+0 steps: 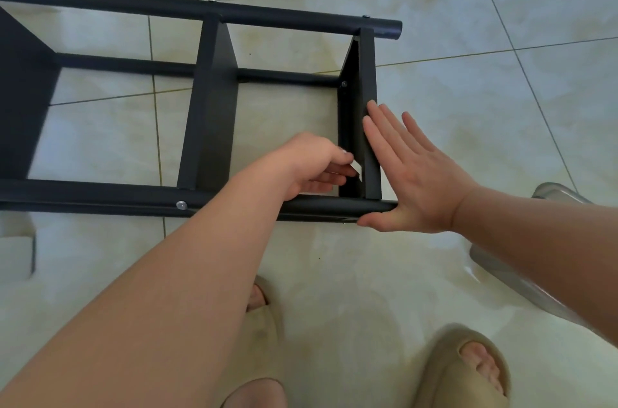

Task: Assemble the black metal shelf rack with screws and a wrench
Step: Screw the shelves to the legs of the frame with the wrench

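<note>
The tiled floor (434, 274), glossy and pale with thin grout lines, carries the rack (214, 11), which lies on its side directly ahead of the person's sandals (468, 371). The rack is matt black metal: round tube posts joined by flat sheet shelves with folded edges. The end shelf (369, 73) stands on edge between the near post (100, 197) and the far post. The right hand (414, 173) lies flat against the outer face of this shelf, fingers (384, 133) straight and spread, grasping nothing, with the thumb along the near post end. The left hand (311, 167) reaches inside the bay, its curled fingers (334, 178) pinching a small flat tool (357, 170), pale and shiny, probably the wrench. The step in hand appears to be tightening the near joint of the end shelf. Brace the shelf square against the post with the right palm, seat the tool fully before turning, and turn in short strokes. A silver screw (181, 205) already sits in the near post at the middle shelf.
</note>
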`<state>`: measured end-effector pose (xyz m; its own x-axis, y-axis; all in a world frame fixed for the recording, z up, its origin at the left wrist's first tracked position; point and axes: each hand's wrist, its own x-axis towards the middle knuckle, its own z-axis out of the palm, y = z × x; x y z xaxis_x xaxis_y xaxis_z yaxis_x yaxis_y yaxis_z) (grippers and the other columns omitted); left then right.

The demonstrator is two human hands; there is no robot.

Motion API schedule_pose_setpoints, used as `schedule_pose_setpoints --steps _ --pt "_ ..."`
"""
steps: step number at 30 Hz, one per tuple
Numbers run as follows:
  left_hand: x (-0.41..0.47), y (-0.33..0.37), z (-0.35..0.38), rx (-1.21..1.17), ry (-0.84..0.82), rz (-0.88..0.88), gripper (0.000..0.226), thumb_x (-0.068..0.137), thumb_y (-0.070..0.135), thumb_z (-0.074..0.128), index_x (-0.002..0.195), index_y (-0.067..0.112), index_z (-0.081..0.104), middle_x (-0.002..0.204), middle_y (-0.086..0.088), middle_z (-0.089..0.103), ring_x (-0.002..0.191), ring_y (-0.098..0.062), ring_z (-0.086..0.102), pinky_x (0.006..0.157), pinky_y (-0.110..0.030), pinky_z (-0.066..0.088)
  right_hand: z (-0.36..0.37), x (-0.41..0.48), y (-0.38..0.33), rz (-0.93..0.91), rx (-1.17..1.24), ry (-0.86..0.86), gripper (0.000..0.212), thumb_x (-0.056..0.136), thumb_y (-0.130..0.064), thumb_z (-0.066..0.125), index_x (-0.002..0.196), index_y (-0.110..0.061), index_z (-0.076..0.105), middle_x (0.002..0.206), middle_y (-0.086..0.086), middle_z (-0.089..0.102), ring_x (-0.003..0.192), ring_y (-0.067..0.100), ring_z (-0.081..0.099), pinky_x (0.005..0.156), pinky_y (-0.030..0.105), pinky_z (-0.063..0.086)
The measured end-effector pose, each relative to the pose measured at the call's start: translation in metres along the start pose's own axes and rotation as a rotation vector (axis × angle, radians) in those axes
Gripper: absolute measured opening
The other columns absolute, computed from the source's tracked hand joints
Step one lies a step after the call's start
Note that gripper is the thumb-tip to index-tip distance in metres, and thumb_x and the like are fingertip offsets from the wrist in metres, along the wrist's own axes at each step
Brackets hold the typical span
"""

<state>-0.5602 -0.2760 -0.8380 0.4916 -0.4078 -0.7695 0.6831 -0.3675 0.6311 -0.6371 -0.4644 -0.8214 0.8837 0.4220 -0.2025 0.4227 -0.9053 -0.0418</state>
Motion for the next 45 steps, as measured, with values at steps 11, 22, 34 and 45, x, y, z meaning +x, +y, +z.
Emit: schedule_pose_setpoints --steps 11,22,34,45 --pt "-0.0015 0.0 0.0015 0.042 -0.021 0.105 0.007 0.094 0.023 0.065 0.1 0.019 0.066 0.08 0.002 0.077 0.067 -0.009 0.068 0.081 -0.032 0.054 0.0049 0.0007 0.0009 -0.016 0.09 0.031 0.124 0.079 -0.084 0.039 0.159 0.003 0.001 0.167 0.018 -0.008 0.156 0.031 -0.005 0.127 0.046 0.006" --pt "-0.0039 -0.0015 0.0026 0.166 0.001 0.133 0.003 0.094 0.025 0.065 0.092 0.023 0.067 0.078 0.005 0.077 0.074 -0.011 0.063 0.073 -0.029 0.048 0.0045 0.0012 -0.0005 -0.018 0.086 0.029 0.123 0.081 -0.087 0.034 0.159 0.003 0.002 0.167 0.019 -0.007 0.156 0.031 -0.004 0.127 0.046 0.005" --pt "-0.0068 0.0005 0.0033 0.171 0.029 0.161 0.005 0.093 0.025 0.065 0.089 0.024 0.068 0.076 0.008 0.076 0.074 -0.012 0.06 0.071 -0.028 0.048 0.0062 0.0017 0.0004 -0.024 0.088 0.035 0.122 0.082 -0.089 0.028 0.159 0.003 0.002 0.168 0.019 -0.006 0.156 0.031 -0.004 0.127 0.047 0.007" --pt "-0.0072 0.0076 0.0023 0.128 0.06 0.098 0.006 0.095 0.028 0.064 0.093 0.023 0.066 0.076 0.009 0.076 0.073 -0.01 0.059 0.077 -0.029 0.049 0.0059 0.0015 0.0 -0.028 0.089 0.056 0.121 0.081 -0.084 0.038 0.158 0.004 0.005 0.167 0.021 -0.003 0.156 0.033 -0.001 0.126 0.049 0.009"
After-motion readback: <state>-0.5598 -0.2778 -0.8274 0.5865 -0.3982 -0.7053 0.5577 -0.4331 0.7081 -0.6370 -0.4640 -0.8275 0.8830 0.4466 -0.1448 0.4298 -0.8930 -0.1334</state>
